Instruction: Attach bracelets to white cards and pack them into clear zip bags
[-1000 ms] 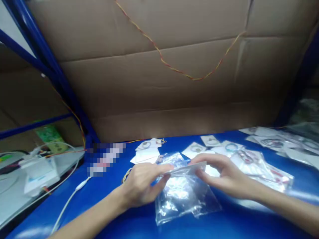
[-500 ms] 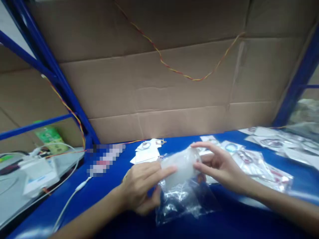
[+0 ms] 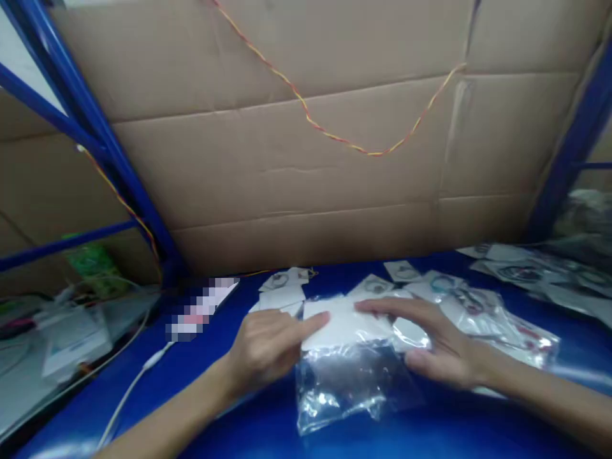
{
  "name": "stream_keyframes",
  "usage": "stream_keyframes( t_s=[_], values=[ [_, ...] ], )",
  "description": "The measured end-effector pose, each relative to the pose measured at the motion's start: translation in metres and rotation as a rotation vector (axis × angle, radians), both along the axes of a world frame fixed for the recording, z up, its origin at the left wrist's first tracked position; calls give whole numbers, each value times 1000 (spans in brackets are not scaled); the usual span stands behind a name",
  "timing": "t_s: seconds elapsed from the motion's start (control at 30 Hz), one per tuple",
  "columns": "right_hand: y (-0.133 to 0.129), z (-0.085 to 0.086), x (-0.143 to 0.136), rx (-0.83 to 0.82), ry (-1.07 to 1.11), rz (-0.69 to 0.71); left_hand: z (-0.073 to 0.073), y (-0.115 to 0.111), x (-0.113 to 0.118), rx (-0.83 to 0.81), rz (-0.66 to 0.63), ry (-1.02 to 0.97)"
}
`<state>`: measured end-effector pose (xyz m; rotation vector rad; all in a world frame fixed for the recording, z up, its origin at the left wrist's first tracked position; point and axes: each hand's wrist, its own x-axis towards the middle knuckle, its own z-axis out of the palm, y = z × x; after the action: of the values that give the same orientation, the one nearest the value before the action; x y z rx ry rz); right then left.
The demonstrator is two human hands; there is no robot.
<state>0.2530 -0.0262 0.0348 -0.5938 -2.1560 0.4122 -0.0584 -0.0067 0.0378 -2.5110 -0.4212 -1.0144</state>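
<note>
A clear plastic bag with a white card in its upper part lies in front of me, its glossy lower part hanging toward me. My left hand grips the bag's left edge, its index finger on the card and the other fingers curled. My right hand reaches over the bag's right side. Its index fingertip touches the card's top, while the thumb stands apart, with white material showing between them. Whatever lies under the right palm is hidden.
White cards with looped cords lie behind the bag. More bagged cards cover the blue table to the right. A pixelated phone-like object with a white cable lies left. Cardboard closes off the back, with a red-yellow wire across it.
The bag and card have gone from raised and tilted to lying flatter. My right hand has opened from its pinch on the bag's right edge and spread over the card.
</note>
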Motion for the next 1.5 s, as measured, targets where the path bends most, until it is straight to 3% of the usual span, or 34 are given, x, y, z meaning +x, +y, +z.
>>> stream_keyframes(
  t_s=[0.27, 0.57, 0.93, 1.5],
  values=[
    [5, 1, -7, 260, -57, -86, -2, 0, 2, -26, -1, 40],
    [8, -9, -7, 135, -28, 50, -5, 2, 1, -51, -34, 46],
    [9, -2, -5, 351, -30, -69, -3, 1, 3, -57, -4, 46],
    [16, -6, -4, 354, -27, -96, -1, 4, 3, -95, 80, -69]
  ],
)
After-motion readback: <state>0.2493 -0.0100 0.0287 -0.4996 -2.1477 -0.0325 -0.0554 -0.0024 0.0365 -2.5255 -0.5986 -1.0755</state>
